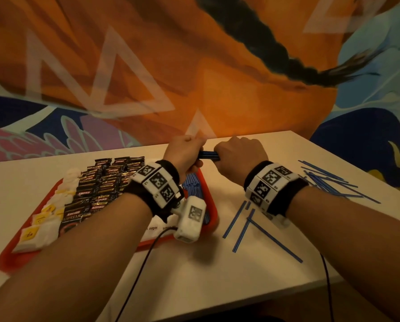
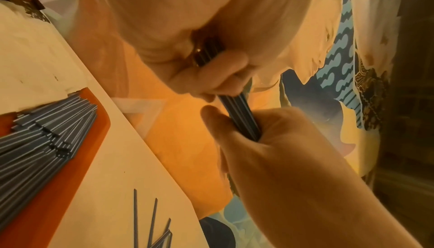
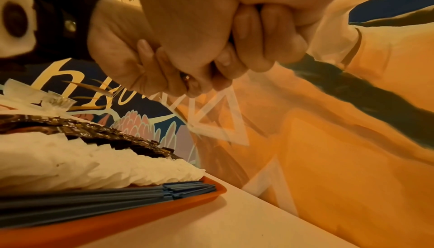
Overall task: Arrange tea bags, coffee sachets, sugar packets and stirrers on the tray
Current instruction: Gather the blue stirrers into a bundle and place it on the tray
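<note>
Readable on the black coffee sachets (image 1: 101, 187) stacked in the left part of the red tray (image 1: 214, 211): "KOPIKO", with "SUPREMO" on several. On the white sugar packets (image 1: 158, 226) at the near edge of the tray, only the word "sugar". On the yellow tags of the tea bags (image 1: 35, 233) far left, dark marks too small to read. On the wall mural (image 3: 70, 84) in the right wrist view, large cream script, illegible.

My head camera looks forward and down across the table (image 1: 194, 263) toward the mural wall. Each wrist camera sits close under its hand, aimed along the fingers. All three share the tray (image 1: 214, 212) corner and bundle (image 1: 208, 155).
</note>
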Available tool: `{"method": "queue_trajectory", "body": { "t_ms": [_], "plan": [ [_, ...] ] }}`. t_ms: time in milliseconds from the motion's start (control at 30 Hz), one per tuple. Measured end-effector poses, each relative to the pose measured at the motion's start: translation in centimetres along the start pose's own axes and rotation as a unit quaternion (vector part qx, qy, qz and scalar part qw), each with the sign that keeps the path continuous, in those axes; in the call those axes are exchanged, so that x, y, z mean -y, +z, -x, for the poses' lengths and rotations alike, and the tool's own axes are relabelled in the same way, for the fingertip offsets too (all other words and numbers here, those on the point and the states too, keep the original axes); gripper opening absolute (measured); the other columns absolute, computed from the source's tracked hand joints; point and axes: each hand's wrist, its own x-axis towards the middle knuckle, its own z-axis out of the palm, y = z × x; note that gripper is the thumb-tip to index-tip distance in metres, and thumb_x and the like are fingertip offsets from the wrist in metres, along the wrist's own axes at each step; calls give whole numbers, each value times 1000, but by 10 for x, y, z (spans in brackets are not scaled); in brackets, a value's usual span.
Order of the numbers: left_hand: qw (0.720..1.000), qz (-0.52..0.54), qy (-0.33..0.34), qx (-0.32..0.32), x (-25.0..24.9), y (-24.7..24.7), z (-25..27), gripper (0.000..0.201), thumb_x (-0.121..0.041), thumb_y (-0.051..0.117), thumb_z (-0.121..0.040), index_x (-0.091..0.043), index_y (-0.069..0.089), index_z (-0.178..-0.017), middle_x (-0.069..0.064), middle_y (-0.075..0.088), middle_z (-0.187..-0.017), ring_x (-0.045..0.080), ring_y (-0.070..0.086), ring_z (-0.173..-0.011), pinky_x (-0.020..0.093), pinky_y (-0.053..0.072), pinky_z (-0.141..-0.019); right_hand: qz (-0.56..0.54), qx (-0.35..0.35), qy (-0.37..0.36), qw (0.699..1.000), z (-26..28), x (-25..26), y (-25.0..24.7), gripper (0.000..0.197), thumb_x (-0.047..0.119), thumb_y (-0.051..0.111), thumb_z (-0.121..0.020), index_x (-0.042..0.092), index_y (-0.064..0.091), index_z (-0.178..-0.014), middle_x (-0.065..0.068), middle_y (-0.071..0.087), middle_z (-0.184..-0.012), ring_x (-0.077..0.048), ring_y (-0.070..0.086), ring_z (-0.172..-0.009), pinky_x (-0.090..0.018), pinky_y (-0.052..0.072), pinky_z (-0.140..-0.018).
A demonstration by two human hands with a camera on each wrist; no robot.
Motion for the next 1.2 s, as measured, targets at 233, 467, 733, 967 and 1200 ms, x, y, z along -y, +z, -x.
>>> {"method": "queue_trajectory", "body": {
  "t_ms": [233,467,733,967,1200],
  "plan": [
    [996,-34,56,-58,2,-3,-3,42,-15,69,-91,-15,41,-61,2,42,-51,12,40,-34,20,31,-37,-13,-16,-24,1000,2,4,4,39,51,37,-101,19,58,-109,-2,49,-79,-24,44,-70,-33,35,-63],
    [989,-91,97,-65,3,-20,-15,44,-13,69,-89,-17,36,-59,-5,33,-43,16,32,-39,24,28,-43,-265,113,49,956,-9,11,18,35,52,50,-96,19,59,-96,-5,64,-93,-24,62,-78,-38,54,-72],
    [986,124,-96,48,3,-31,-3,53,-57,61,-89,-6,59,-102,1,54,-69,10,51,-52,19,43,-43,-355,88,121,923,-18,9,22,33,42,54,-96,13,67,-102,-9,66,-99,-27,64,-84,-42,55,-81],
    [992,57,-104,38,-3,-13,-2,16,-10,51,-100,-7,48,-85,7,48,-68,11,47,-44,17,40,-38,-353,182,8,917,-7,20,22,24,29,53,-98,8,60,-89,-6,65,-64,-11,57,-45,-21,43,-45],
    [950,-219,-212,71,24,-13,-22,14,-7,50,-99,-3,53,-87,13,56,-72,12,51,-43,17,43,-35,-285,270,-57,918,3,8,38,32,46,75,-82,19,70,-100,7,72,-73,-4,69,-61,-19,47,-50]
  ]
}}
